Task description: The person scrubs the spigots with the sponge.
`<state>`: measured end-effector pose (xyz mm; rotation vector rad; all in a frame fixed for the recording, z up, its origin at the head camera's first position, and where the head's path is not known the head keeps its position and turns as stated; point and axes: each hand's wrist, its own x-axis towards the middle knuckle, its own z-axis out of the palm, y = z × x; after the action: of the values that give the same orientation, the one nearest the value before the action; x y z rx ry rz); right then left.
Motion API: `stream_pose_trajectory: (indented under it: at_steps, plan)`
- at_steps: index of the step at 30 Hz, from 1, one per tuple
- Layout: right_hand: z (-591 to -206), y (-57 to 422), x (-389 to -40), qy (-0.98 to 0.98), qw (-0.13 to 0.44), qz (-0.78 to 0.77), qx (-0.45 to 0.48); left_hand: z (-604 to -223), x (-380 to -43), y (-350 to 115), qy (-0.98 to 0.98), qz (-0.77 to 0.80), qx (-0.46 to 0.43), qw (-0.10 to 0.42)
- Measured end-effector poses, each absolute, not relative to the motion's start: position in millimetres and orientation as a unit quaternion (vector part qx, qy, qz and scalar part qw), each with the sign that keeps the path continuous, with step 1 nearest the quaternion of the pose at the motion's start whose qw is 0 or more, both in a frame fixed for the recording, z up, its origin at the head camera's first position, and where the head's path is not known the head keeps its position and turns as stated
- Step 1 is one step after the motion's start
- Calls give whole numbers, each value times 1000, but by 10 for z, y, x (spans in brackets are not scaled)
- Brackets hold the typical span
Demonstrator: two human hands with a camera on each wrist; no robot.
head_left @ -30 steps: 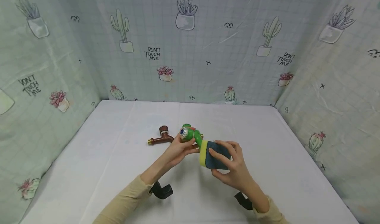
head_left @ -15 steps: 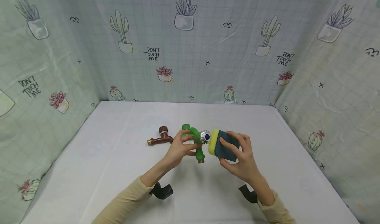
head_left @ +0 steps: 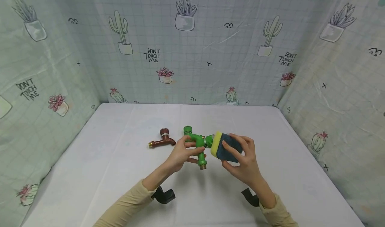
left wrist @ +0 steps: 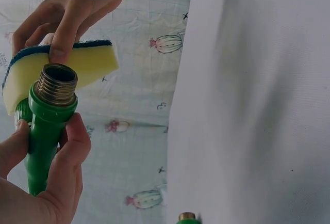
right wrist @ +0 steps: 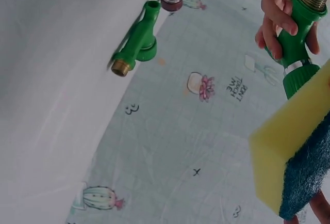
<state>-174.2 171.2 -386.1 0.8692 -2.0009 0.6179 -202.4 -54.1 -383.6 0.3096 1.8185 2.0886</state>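
My left hand [head_left: 181,153] grips a green tap [head_left: 201,158] above the table, its threaded brass inlet pointing down towards me in the head view. In the left wrist view, that brass thread [left wrist: 56,85] is close up. A sponge [head_left: 231,148], yellow with a dark blue scouring side, is held by my right hand [head_left: 245,160] between thumb and fingers. Its yellow face touches the tap's ribbed green knob [right wrist: 300,79], whose end is hidden behind the sponge. My fingers partly cover the tap's body.
A second green tap [right wrist: 136,43] lies on the white table [head_left: 126,173] behind my left hand. Left of it lies a brown tap [head_left: 163,140]. Black straps [head_left: 163,195] hang at both wrists. Cloth with printed cacti [head_left: 192,70] walls the table at back and sides.
The held tap has turned: its spout met the sponge first, then its silver-capped knob faced me, and now the knob points right into the sponge. The sponge has moved up and right.
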Motion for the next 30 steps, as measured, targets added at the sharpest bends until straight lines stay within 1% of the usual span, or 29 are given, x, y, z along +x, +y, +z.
stream_pose_trajectory:
  at_steps: [5,9,14,23,26,30]
  plan:
    - [-3837,1692,-1759,-786,450,195,375,-3839,-2026,-565,640,741,97,180]
    - [-3802,1693,-1769,-775,470,147,396,-3809,-2027,-599,637,742,78,196]
    - [-3784,1695,-1765,-769,475,123,409,-3758,-2021,-638,631,745,66,205]
    - [-3894,1636,-1725,-795,428,102,418,-3768,-2006,-614,669,722,67,164]
    - [-3877,1638,-1720,-809,406,107,410,-3780,-1991,-614,675,717,67,164]
    - [-3815,1656,-1719,-835,367,115,394,-3803,-1971,-620,683,705,72,174]
